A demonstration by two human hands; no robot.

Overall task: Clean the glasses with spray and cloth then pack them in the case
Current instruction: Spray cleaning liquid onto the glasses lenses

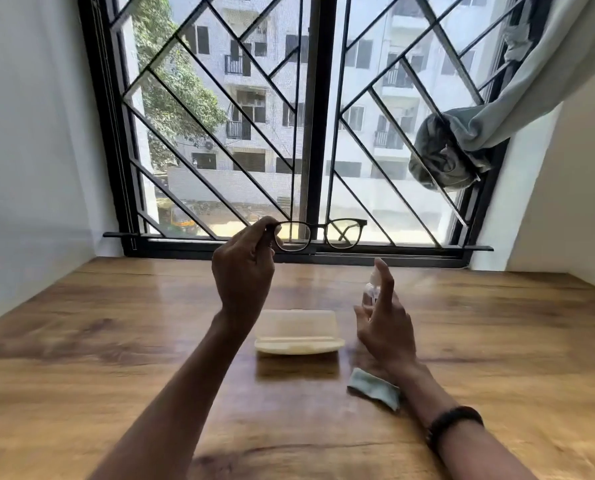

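My left hand (243, 268) holds the dark-framed glasses (323, 233) up by their left end, lenses upright in front of the window. To the right and lower, my right hand (386, 320) grips a small clear spray bottle (372, 289), index finger raised over its top, the nozzle a short gap below the glasses. The pale yellow glasses case (299, 332) lies open on the wooden table (116, 341) between my forearms. A light blue cloth (375, 388) lies on the table partly under my right wrist.
A black window frame with a diagonal metal grille (309, 133) runs along the table's far edge. A grey curtain (462, 147) is bunched at the upper right. White walls close in on both sides.
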